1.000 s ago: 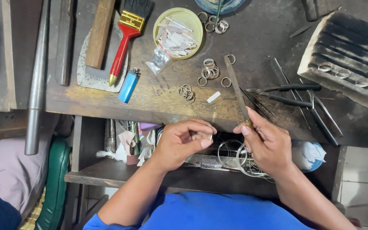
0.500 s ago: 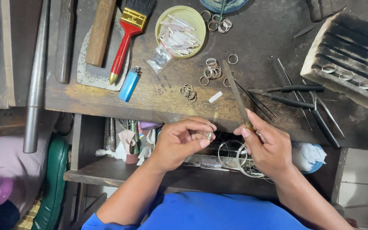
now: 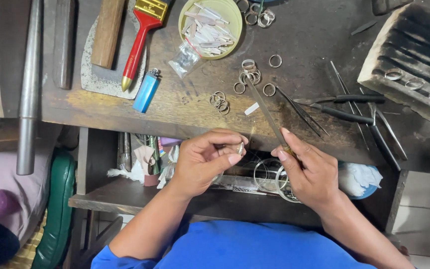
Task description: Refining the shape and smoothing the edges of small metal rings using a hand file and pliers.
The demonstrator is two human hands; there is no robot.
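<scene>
The left hand pinched a small metal ring just below the workbench edge, steadying it; the right hand gripped a slender file, angled across that edge toward the ring.

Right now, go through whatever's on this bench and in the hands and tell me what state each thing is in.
left hand: pinching a small metal ring at the fingertips
right hand: gripping a thin file, tip angled up over the bench
yellow dish: holding pale strips
red-handled brush: lying flat on a metal plate
blue lighter: lying on its side
loose rings: scattered on the bench
tweezers: lying unused
charred block: rings lying on it
</scene>
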